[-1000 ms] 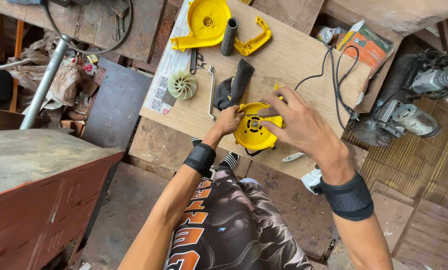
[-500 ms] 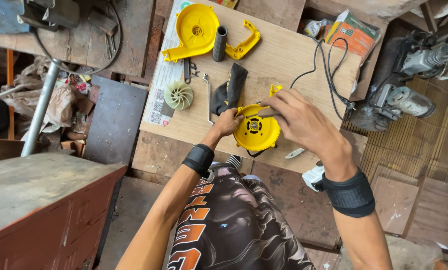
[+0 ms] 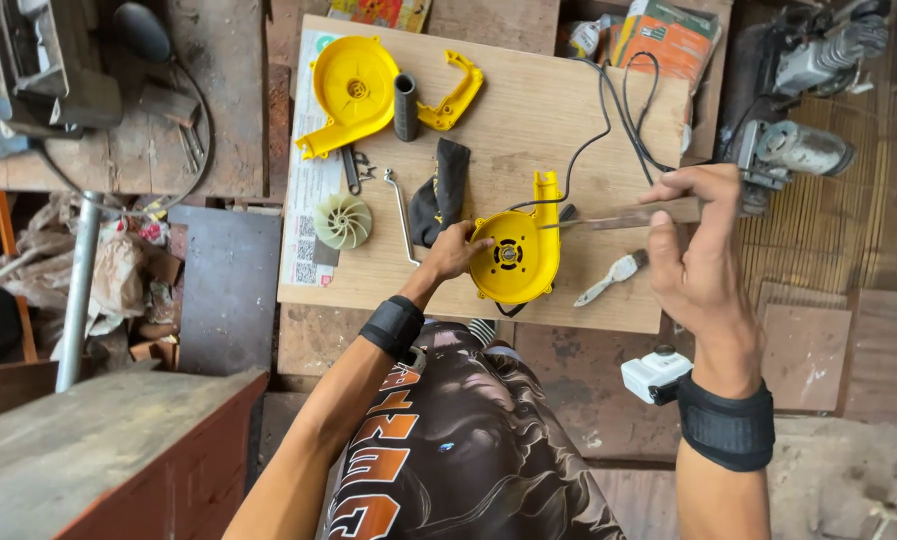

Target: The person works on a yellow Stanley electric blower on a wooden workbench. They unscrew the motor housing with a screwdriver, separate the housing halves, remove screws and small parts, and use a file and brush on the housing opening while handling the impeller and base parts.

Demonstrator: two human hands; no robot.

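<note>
Lying near the front edge of the plywood board (image 3: 569,110), the round yellow plastic blower housing (image 3: 514,260) is steadied by the left hand (image 3: 454,250), fingers closed on its rim. The right hand (image 3: 699,260) pinches a thin flat metal strip (image 3: 619,215) aimed at it. Already apart: yellow cover half (image 3: 354,90), cream fan wheel (image 3: 343,221), black tube (image 3: 406,106); the motor side looks unopened.

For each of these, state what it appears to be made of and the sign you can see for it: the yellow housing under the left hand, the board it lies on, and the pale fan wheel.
Yellow housing: probably moulded plastic; even bright colour, slight sheen, moulded vents.
Board: wood, likely plywood; pale unpainted face with visible grain.
Fan wheel: apparently cream plastic; thin curved moulded vanes, matt.
</note>
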